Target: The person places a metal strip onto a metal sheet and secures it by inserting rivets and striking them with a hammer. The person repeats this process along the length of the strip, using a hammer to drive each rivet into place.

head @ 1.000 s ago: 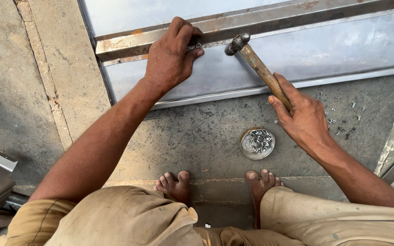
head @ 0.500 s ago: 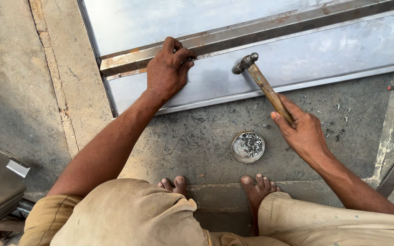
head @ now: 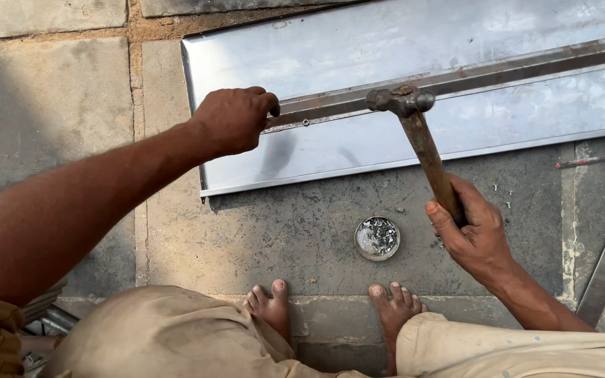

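On the floor, the left hand (head: 236, 120) stayed curled on the rusty bar (head: 498, 70) crossing the steel sheet (head: 386, 42). Gripping the hammer (head: 421, 140), the right hand (head: 474, 234) had swung its head down onto the bar, striking beside a rivet (head: 305, 122).

The left hand (head: 236, 119) sits at about ten o'clock, fingers curled down onto the left end of a rusty metal strip (head: 498, 70) that runs across a shiny sheet-metal panel (head: 386, 49) lying on the stone floor (head: 57, 105). The right hand (head: 474, 234), at four o'clock, closes its grip around the wooden handle of a ball-peen hammer (head: 421, 140); the hammer's head hangs over the strip, near twelve o'clock. Between the hands, toward six o'clock, a small round tin of tiny metal fasteners (head: 377, 238) stands on the floor, just ahead of two bare feet (head: 393, 308).
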